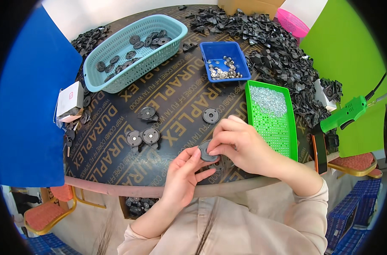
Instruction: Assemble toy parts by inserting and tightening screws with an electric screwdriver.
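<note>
Dark grey disc [207, 154] between two hands, near edge of table

Clock centred on the held disc, 12 pointing to the table's far side. Disc is raised just inside the near edge of the table [176, 110], tilted. Left hand [180, 176], from 7 o'clock: thumb on the disc's near-left side, other fingers partly curled, two reaching out beneath. Right hand [240, 142], from 3: thumb and fingertips bunched in a pinch at the disc's upper right edge; cannot tell whether anything small sits between them. Dark piece [219, 167] just below the disc, half hidden by the fingers.

At 12, near: loose disc [211, 115], lying flat, apart from both hands. Farther out at 12: blue tray [224, 46], shiny metal buttons [220, 74] inside. At 2: green tray [293, 140], silvery bits [268, 102] heaped in its far half. Just past 9: pair of discs [150, 136], side by side, pale centres. At 10: single disc [147, 113]; well beyond it, white box [70, 98]. At 11: pale blue basket [129, 78], dark discs inside. At 1: heap of black parts [283, 70]. Between 2 and 3: green screwdriver [344, 114].
</note>
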